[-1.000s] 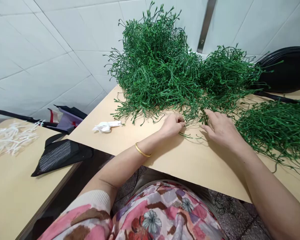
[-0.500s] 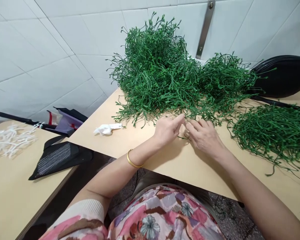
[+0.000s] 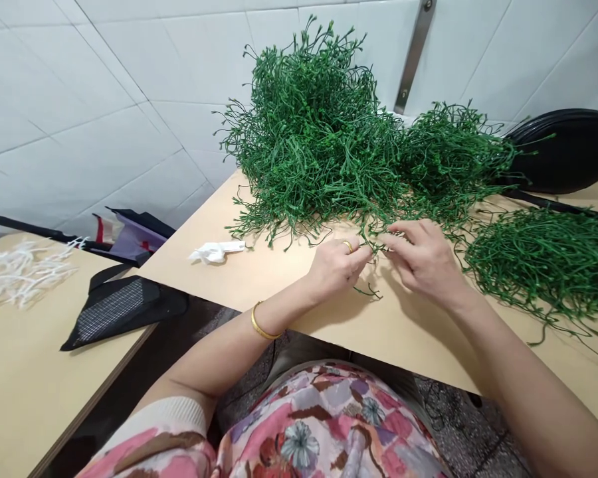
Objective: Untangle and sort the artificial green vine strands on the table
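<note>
Thin green stems with small budded tips, apparently plastic, form a tall pile (image 3: 319,139) behind my hands. My left hand (image 3: 339,267), wearing a ring and a gold bangle, is closed around a green stem (image 3: 367,291) whose lower end sticks out beneath the fingers. Just to its right, my right hand (image 3: 423,262) has bent fingers, with the tips pinched at budded ends by the left fingertips. Exactly how many stems are between the fingers is hidden. Both hands are just above the table, in front of the pile.
A second heap of green stems (image 3: 548,262) lies at right, near a black rounded object (image 3: 563,149). A crumpled white scrap (image 3: 216,251) rests on the table (image 3: 259,282). White branching pieces (image 3: 22,272) and a black mesh pouch (image 3: 124,309) occupy the left table. A tiled wall stands behind.
My right hand has lifted slightly and turned, its fingers now bent toward the budded ends. My left hand has rolled, showing the ring, and the stem end below it shows more.
</note>
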Motion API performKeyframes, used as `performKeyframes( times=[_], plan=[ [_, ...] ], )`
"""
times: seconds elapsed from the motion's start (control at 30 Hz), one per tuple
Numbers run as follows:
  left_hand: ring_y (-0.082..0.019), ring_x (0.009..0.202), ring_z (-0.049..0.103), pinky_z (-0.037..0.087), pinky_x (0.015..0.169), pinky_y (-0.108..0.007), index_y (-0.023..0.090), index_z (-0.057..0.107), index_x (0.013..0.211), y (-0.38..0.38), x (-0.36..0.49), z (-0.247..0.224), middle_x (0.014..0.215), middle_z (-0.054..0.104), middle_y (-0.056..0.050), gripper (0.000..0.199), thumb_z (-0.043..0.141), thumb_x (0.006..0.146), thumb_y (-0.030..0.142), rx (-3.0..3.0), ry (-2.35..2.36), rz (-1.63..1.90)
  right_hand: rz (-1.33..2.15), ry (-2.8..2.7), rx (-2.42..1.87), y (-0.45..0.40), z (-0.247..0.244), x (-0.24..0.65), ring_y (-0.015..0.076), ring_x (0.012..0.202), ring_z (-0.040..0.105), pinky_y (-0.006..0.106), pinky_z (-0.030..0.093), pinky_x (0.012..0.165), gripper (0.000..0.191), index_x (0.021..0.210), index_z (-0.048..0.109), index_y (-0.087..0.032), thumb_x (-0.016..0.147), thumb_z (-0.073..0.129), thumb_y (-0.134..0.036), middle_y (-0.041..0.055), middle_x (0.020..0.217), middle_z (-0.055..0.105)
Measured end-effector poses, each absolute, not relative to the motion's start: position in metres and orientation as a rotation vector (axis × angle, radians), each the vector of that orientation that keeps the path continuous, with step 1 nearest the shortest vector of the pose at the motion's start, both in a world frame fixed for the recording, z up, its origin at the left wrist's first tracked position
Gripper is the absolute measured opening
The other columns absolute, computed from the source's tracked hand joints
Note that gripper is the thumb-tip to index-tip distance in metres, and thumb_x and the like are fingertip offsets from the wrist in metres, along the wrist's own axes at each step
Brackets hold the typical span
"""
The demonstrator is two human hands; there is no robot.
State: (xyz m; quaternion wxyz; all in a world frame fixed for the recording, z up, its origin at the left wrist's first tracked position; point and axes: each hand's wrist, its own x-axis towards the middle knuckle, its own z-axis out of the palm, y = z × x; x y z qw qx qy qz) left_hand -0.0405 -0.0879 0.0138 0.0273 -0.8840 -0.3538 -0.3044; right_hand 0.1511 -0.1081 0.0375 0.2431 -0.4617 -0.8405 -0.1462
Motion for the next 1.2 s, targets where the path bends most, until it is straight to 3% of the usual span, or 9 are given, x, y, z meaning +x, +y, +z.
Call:
performKeyframes(
  times=[0.2,0.33,0.53,0.67,0.8,0.9,1.0,1.1,1.2],
  plan=[
    [-0.009,0.058,0.047,0.033,0.054,-0.022,0.016,0.058,0.077,-0.103,-0.035,0.006,0.065,0.054,-0.002,0.031,0.035,0.090,0.032,-3.054,-0.955,-0.834,-0.249,-2.009,-1.456,-0.121,0.015,0.150,0.0167,0.067,0.049,0.029,0.037,0.060,0.019,0.087,0.061,-0.021,0.084,0.042,-0.021,0.0054,0.076,0.053],
    [-0.011,0.058,0.049,0.034,0.052,-0.023,0.017,0.057,0.077,-0.114,-0.029,-0.005,0.066,0.056,-0.003,0.024,0.037,0.088,0.026,-2.984,-0.985,-0.723,0.331,-1.633,-1.525,-0.145,0.010,0.149,0.0155,0.063,0.054,0.030,0.043,0.059,0.009,0.086,0.051,-0.021,0.081,0.049,-0.028,0.0034,0.074,0.057],
    [-0.013,0.061,0.052,0.039,0.056,-0.026,0.015,0.057,0.084,-0.134,-0.007,-0.014,0.067,0.056,-0.004,0.023,0.036,0.089,0.024,-2.943,-0.837,-0.576,1.281,-1.098,-1.429,-0.166,0.003,0.149,0.0105,0.051,0.054,0.023,0.044,0.047,0.035,0.087,0.050,-0.018,0.072,0.063,-0.047,-0.0006,0.064,0.058],
    [-0.013,0.063,0.053,0.041,0.057,-0.025,0.016,0.057,0.088,-0.137,-0.004,-0.004,0.072,0.058,-0.005,0.032,0.036,0.089,0.040,-3.119,-0.820,-0.645,1.246,-1.055,-1.424,-0.162,-0.001,0.154,0.0082,0.045,0.048,0.022,0.041,0.045,0.032,0.081,0.054,-0.018,0.064,0.070,-0.041,-0.0041,0.056,0.054],
    [-0.012,0.067,0.052,0.041,0.062,-0.024,0.016,0.059,0.081,-0.116,-0.012,0.010,0.072,0.056,-0.005,0.033,0.032,0.091,0.032,-3.056,-1.149,-1.005,1.259,-1.050,-1.407,-0.158,0.004,0.159,0.0077,0.046,0.044,0.021,0.034,0.043,0.033,0.081,0.057,-0.017,0.063,0.068,-0.042,-0.0035,0.056,0.053],
    [-0.021,0.100,0.050,0.041,0.085,-0.036,0.016,0.060,0.098,-0.092,-0.008,0.018,0.102,0.059,-0.011,0.029,0.045,0.085,0.038,-2.808,-1.168,-1.167,1.263,-1.096,-1.409,-0.156,0.009,0.163,0.0075,0.046,0.040,0.021,0.029,0.043,0.034,0.080,0.059,-0.016,0.062,0.067,-0.044,-0.0040,0.053,0.049],
    [-0.029,0.121,0.036,0.036,0.093,-0.043,0.018,0.054,0.117,-0.070,0.006,0.019,0.126,0.049,-0.013,0.047,0.056,0.077,0.044,-2.811,-0.947,-0.947,1.187,-1.193,-1.427,-0.156,0.014,0.173,0.0079,0.048,0.040,0.022,0.030,0.046,0.029,0.073,0.060,-0.016,0.065,0.065,-0.044,-0.0028,0.053,0.049],
    [-0.028,0.115,0.041,0.037,0.086,-0.041,0.019,0.052,0.119,-0.045,0.015,0.013,0.114,0.056,-0.013,0.039,0.048,0.082,0.030,-2.787,-0.955,-0.654,0.929,-1.342,-1.575,-0.158,0.023,0.193,0.0081,0.049,0.038,0.023,0.029,0.047,0.024,0.064,0.058,-0.017,0.073,0.060,-0.040,-0.0021,0.053,0.048],
    [-0.028,0.101,0.048,0.037,0.076,-0.039,0.016,0.060,0.099,-0.015,0.008,0.007,0.092,0.060,-0.014,0.024,0.044,0.083,0.023,-2.698,-1.140,-0.481,0.686,-1.413,-1.728,-0.165,0.031,0.215,0.0078,0.048,0.035,0.023,0.026,0.046,0.025,0.061,0.055,-0.017,0.077,0.057,-0.037,-0.0028,0.053,0.044]
  ],
)
